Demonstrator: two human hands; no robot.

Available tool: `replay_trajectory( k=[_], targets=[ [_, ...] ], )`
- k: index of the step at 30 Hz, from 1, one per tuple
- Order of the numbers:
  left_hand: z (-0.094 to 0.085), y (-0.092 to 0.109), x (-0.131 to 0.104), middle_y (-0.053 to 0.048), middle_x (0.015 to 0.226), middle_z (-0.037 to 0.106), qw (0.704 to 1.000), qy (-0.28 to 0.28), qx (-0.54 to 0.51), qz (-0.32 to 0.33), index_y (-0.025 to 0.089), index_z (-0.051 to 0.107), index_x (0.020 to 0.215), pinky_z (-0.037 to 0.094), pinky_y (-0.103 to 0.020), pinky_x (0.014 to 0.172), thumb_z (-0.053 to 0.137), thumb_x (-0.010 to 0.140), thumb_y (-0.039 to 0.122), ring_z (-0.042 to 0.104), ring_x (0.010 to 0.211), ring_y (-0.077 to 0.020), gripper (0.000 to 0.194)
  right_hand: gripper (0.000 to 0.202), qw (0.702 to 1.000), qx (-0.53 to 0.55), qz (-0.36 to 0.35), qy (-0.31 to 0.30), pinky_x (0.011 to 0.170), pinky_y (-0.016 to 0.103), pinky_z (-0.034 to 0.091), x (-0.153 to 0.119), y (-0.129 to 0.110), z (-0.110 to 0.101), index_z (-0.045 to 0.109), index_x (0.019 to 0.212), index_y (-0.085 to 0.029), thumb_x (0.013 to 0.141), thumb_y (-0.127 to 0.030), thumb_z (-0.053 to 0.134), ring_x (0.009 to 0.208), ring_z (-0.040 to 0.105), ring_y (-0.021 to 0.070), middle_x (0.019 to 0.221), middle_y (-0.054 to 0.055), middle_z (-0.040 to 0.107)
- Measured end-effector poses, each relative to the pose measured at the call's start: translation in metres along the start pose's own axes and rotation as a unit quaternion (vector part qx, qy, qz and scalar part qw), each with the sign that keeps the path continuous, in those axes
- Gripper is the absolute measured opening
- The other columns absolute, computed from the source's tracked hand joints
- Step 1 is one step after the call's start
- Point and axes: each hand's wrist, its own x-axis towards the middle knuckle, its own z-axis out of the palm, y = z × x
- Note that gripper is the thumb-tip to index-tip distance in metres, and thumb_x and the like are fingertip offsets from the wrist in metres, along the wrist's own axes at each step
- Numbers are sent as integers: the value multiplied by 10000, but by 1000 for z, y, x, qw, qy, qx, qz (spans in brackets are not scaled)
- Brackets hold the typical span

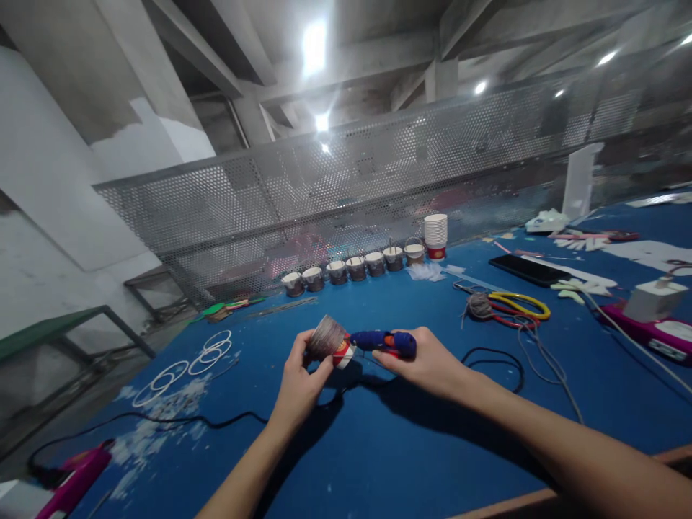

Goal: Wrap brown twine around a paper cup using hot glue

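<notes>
Tilted on its side, a paper cup [329,339] wrapped in grey-brown cord is held by my left hand [303,371], fingers around its base and side. Part of its red and white surface shows at the right end. My right hand [414,360] is wrapped round a blue glue gun [381,340], whose nozzle points left and meets or nearly meets the cup near the edge of the wrapping. A black cable [216,420] runs over the table below the hands.
Several wrapped cups [355,269] line the back of the blue table [259,461], beside stacked paper cups [435,234]. White rings [208,353] lie left. A cord ball [478,305], yellow-handled scissors [522,304], a phone [528,270] and a magenta power strip [654,333] are right.
</notes>
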Motion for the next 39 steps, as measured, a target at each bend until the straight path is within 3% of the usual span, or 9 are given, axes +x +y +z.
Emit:
replay_trajectory(
  k=[8, 14, 21, 24, 27, 29, 34, 36, 39],
  targets=[
    [-2, 0, 0, -9, 865, 653, 1000, -3, -24, -11, 195, 564, 966, 531, -316, 752, 604, 677, 282, 641, 786, -186, 304, 373, 977, 160, 135, -44, 401, 213, 263, 16, 6, -17, 442, 525, -195, 793, -426, 559, 376, 329, 68, 431, -67, 390],
    [-2, -1, 0, -12, 897, 643, 999, -21, -18, -23, 200, 541, 1010, 521, -335, 793, 584, 707, 308, 631, 808, -185, 324, 447, 986, 20, 159, 37, 468, 230, 377, 35, 36, -25, 589, 623, -162, 879, -495, 437, 505, 557, 131, 645, 60, 659],
    [-1, -3, -2, -36, 949, 656, 1000, -22, 3, 5, 191, 539, 1050, 528, -336, 797, 600, 718, 308, 652, 827, -194, 357, 390, 973, -97, 181, 104, 635, 324, 443, 42, 70, -21, 629, 607, -186, 741, -552, 637, 690, 636, 249, 629, 91, 656],
    [-1, -2, -2, -48, 964, 660, 1000, -15, 3, 14, 182, 549, 1056, 528, -340, 801, 603, 721, 301, 651, 852, -203, 360, 424, 968, -113, 171, 147, 731, 376, 468, 42, 64, -33, 656, 766, -169, 731, -590, 628, 835, 636, 284, 836, 144, 690],
    [0, -4, -4, -65, 1016, 642, 1000, -12, 8, 11, 179, 542, 1081, 525, -353, 820, 599, 728, 305, 647, 883, -212, 379, 440, 959, -95, 99, 247, 855, 402, 450, 36, 44, -42, 601, 1007, -159, 815, -548, 525, 1025, 579, 280, 1107, 169, 628],
    [1, -7, -5, -77, 1045, 625, 999, -14, 26, 13, 177, 529, 1105, 520, -371, 838, 596, 735, 306, 642, 896, -218, 397, 346, 954, -15, -6, 299, 813, 369, 469, 27, 26, -36, 577, 981, -171, 837, -478, 508, 907, 603, 234, 996, 118, 644],
    [4, -11, -7, -84, 1037, 608, 994, -19, 94, 61, 187, 536, 1095, 510, -400, 852, 585, 761, 313, 614, 911, -227, 361, 110, 995, 98, 31, 16, 544, 231, 430, 2, -9, 14, 533, 847, -179, 794, -250, 599, 581, 566, 129, 688, -2, 620],
    [6, -11, -8, -76, 1021, 613, 990, -16, 116, 79, 199, 551, 1074, 510, -398, 834, 587, 764, 315, 604, 903, -229, 333, 112, 995, 76, 59, -34, 494, 207, 378, -3, -13, 29, 527, 833, -181, 778, -177, 625, 486, 503, 98, 601, -48, 581],
    [8, -10, -9, -73, 1012, 626, 987, -33, 130, 85, 203, 564, 1071, 502, -395, 833, 584, 775, 318, 603, 904, -231, 318, 78, 1000, 5, 12, -21, 546, 212, 380, -4, -10, 35, 572, 768, -171, 790, -133, 636, 540, 514, 99, 654, -27, 606]
  ],
)
